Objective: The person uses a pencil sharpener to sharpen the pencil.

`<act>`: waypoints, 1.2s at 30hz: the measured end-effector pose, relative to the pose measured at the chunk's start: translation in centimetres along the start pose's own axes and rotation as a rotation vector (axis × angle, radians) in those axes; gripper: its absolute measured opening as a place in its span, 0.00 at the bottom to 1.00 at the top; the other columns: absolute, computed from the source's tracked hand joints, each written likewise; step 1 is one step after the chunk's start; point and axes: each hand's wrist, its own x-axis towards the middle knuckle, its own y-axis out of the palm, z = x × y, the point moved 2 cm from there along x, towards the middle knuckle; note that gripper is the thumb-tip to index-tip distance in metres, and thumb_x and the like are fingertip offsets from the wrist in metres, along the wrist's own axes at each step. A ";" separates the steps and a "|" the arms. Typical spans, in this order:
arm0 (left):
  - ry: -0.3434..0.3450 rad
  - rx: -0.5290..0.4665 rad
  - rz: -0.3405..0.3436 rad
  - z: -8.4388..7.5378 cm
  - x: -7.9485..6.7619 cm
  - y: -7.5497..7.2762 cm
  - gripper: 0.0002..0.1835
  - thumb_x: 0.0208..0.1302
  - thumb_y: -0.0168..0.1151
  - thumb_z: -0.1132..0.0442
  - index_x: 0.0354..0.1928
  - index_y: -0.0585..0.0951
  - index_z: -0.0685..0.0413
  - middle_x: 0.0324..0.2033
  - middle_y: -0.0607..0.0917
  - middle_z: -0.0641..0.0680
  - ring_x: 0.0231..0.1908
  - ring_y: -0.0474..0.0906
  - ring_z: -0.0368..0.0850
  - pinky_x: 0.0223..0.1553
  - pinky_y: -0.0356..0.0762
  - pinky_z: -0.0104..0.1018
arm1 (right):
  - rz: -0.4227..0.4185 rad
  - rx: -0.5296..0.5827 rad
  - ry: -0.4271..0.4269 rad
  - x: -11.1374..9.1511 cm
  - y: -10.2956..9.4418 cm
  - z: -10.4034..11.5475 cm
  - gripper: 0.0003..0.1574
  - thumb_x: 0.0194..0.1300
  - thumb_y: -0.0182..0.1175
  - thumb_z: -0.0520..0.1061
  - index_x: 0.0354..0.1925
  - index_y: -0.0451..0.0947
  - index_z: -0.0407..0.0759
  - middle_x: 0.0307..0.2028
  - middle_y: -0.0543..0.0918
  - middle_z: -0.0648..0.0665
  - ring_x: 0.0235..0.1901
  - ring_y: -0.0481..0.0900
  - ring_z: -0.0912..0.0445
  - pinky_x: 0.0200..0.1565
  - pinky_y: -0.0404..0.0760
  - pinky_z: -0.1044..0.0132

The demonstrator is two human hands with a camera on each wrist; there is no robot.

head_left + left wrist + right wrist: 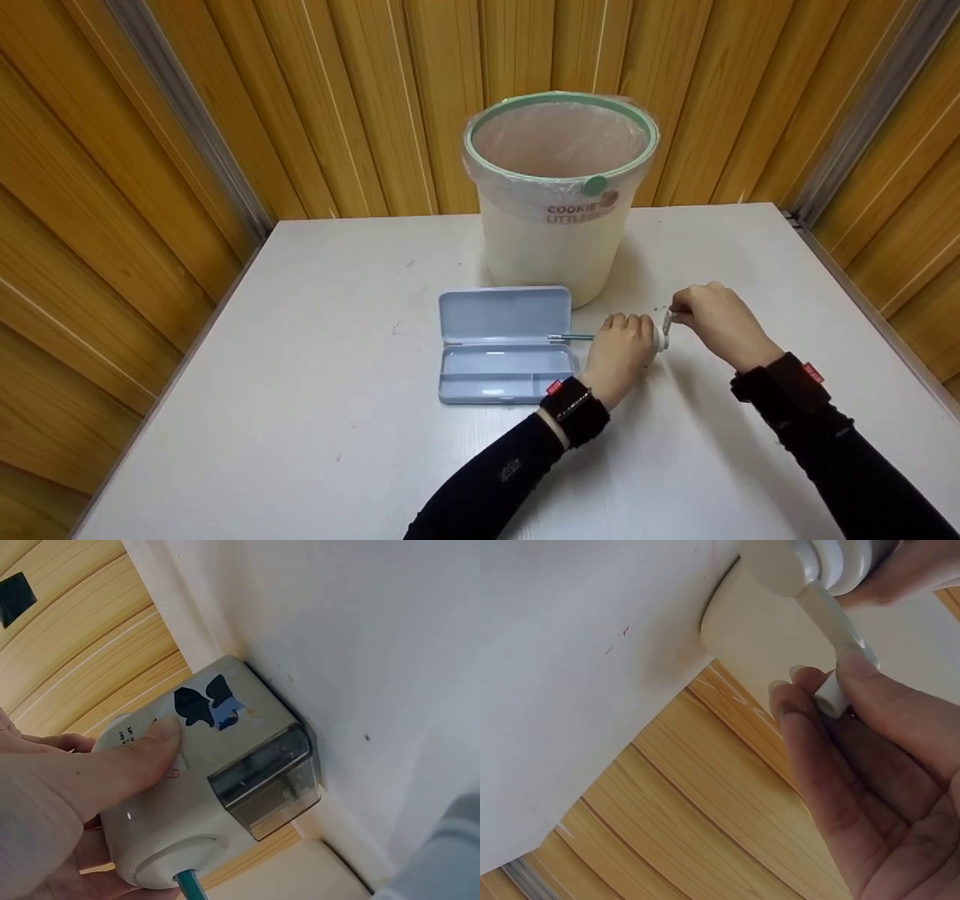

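Observation:
My left hand (621, 351) grips a white hand-crank pencil sharpener (195, 780) on the table, the thumb lying along its printed side. A smoky clear shavings drawer (266, 784) shows on one face of it. From its front a teal pencil (579, 337) sticks out to the left, its far end over the pencil case. My right hand (720, 321) pinches the handle of the crank (832, 615) between thumb and fingers, at the sharpener's right end. The light blue pencil case (487, 360) lies open beside my left hand, its compartments in view.
Behind the pencil case stands a cream bin (555, 247) with a green rim and a clear liner. Wood-patterned walls (360, 112) enclose the white table (315, 360) at the back and sides. Small dark specks dot the tabletop.

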 end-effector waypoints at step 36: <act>0.047 0.018 0.003 0.2 -0.1 0.1 0.10 0.64 0.57 0.60 0.45 0.81 0.47 0.36 0.86 0.41 0.36 0.81 0.35 0.42 0.80 0.25 | 0.040 -0.023 0.005 2.1 2.3 -1.8 0.04 0.55 0.67 0.33 0.27 0.82 0.31 0.26 0.86 0.36 0.28 0.83 0.42 0.34 0.80 0.48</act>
